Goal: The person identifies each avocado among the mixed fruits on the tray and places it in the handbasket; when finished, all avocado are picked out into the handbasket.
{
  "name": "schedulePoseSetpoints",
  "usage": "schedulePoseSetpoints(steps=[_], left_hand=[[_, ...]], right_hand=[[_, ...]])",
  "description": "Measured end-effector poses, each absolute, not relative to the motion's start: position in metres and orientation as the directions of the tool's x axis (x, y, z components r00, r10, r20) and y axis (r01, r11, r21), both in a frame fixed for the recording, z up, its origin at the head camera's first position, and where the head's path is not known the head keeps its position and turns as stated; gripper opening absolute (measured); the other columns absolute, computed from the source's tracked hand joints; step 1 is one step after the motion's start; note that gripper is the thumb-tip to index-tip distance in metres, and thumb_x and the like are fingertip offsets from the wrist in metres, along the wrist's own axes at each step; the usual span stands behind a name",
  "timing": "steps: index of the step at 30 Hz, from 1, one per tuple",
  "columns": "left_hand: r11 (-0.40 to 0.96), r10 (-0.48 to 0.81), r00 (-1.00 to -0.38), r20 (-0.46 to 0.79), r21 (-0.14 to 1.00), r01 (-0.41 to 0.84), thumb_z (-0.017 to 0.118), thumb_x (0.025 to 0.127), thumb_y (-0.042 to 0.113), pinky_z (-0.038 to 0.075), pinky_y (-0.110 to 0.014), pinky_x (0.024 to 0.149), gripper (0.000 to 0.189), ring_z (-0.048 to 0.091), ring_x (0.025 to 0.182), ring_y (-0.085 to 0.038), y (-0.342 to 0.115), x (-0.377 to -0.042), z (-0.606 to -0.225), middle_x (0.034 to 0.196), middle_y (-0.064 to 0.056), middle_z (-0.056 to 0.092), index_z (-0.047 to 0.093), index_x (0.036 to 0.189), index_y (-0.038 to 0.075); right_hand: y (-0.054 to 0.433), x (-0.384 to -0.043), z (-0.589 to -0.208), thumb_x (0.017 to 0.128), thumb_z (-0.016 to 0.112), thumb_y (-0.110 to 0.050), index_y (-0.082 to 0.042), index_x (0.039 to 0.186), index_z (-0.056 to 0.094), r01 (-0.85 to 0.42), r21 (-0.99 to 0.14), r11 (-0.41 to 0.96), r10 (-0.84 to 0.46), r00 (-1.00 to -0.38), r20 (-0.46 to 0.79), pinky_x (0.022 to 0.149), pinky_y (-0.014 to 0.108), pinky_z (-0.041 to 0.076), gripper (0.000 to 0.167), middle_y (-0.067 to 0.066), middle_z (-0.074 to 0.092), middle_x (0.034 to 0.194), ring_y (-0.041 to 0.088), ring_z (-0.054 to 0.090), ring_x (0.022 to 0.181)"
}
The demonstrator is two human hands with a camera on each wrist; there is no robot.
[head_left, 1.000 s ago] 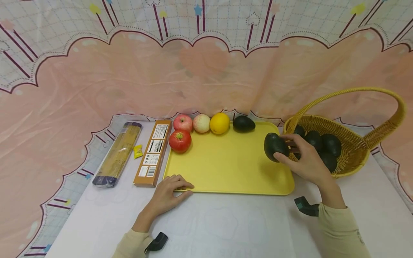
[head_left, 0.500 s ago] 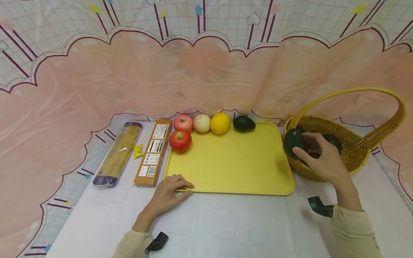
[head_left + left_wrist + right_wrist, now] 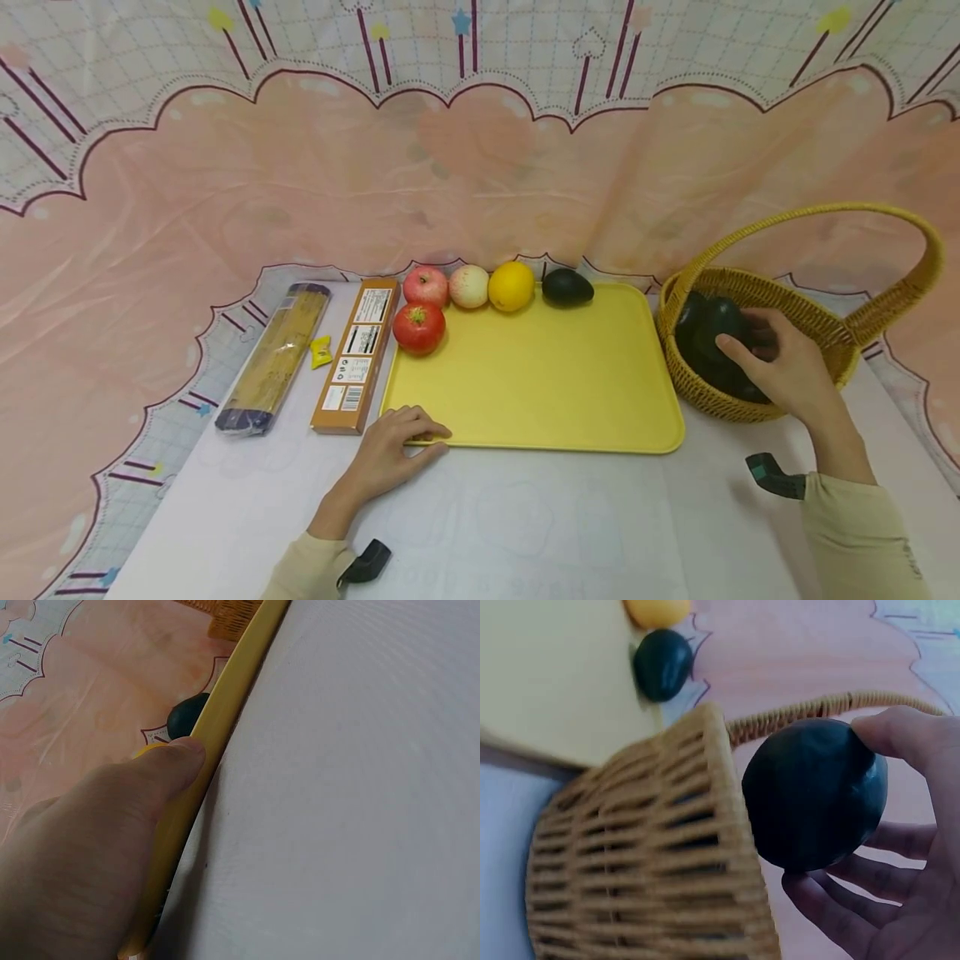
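My right hand (image 3: 795, 362) grips a dark avocado (image 3: 718, 329) between thumb and fingers, at the mouth of the wicker basket (image 3: 701, 393). More dark avocados sit in the basket, partly hidden by the hand and the held one. In the right wrist view, the held avocado (image 3: 814, 795) appears just past the basket rim (image 3: 731, 802). My left hand (image 3: 390, 454) rests on the front left corner of the yellow tray (image 3: 540, 375). Its thumb (image 3: 180, 761) lies along the tray rim in the left wrist view; the other fingers are hidden there.
Along the tray's back edge stand a pink apple (image 3: 426, 287), a pale round fruit (image 3: 469, 287), an orange (image 3: 512, 287) and an avocado (image 3: 567, 287). A red pomegranate (image 3: 419, 327) sits at its left. Further left lie a box (image 3: 357, 358), a yellow packet (image 3: 321, 352) and packaged noodles (image 3: 276, 358).
My right hand has carried the avocado rightward from above the tray's right side to the inside of the basket's mouth. The left hand has stayed on the tray corner.
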State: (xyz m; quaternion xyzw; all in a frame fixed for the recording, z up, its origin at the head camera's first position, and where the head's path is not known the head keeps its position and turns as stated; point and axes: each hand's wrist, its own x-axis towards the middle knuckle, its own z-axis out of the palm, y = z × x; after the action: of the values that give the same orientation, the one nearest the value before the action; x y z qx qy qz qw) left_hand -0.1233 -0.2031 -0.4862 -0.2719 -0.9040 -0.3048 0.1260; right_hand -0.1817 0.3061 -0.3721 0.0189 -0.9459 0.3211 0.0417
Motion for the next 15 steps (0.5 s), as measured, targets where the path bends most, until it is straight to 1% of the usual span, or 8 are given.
schedulePoseSetpoints(steps=[6, 12, 15], left_hand=[[0.664, 0.415, -0.818, 0.398, 0.483, 0.571, 0.076, 0.079, 0.029, 0.037, -0.019, 0.068, 0.017, 0.052, 0.077, 0.003, -0.202, -0.123, -0.486, 0.085, 0.019, 0.06, 0.071, 0.095, 0.031], [0.667, 0.414, -0.823, 0.388, 0.485, 0.565, 0.076, 0.079, 0.03, 0.037, -0.019, 0.068, 0.017, 0.051, 0.077, 0.003, -0.203, -0.123, -0.485, 0.085, 0.02, 0.06, 0.071, 0.096, 0.031], [0.667, 0.415, -0.824, 0.387, 0.486, 0.564, 0.076, 0.079, 0.03, 0.037, -0.018, 0.068, 0.017, 0.051, 0.078, 0.003, -0.203, -0.123, -0.485, 0.085, 0.02, 0.06, 0.071, 0.096, 0.032]], right_hand=[[0.319, -0.185, -0.373, 0.091, 0.054, -0.048, 0.0, 0.141, 0.033, -0.028, -0.584, 0.812, 0.007, -0.998, 0.059, 0.084, 0.062, 0.042, 0.072, 0.032, 0.045, 0.132, 0.049, 0.049, 0.112], [0.332, -0.189, -0.37, 0.092, 0.051, -0.047, 0.002, 0.141, 0.034, -0.007, -0.535, 0.845, 0.015, -0.999, 0.037, 0.079, 0.062, 0.04, 0.071, 0.035, 0.046, 0.126, 0.051, 0.048, 0.107], [0.338, -0.189, -0.371, 0.092, 0.05, -0.048, 0.002, 0.141, 0.034, 0.018, -0.522, 0.853, 0.035, -0.999, 0.023, 0.078, 0.063, 0.04, 0.071, 0.037, 0.046, 0.125, 0.052, 0.048, 0.106]])
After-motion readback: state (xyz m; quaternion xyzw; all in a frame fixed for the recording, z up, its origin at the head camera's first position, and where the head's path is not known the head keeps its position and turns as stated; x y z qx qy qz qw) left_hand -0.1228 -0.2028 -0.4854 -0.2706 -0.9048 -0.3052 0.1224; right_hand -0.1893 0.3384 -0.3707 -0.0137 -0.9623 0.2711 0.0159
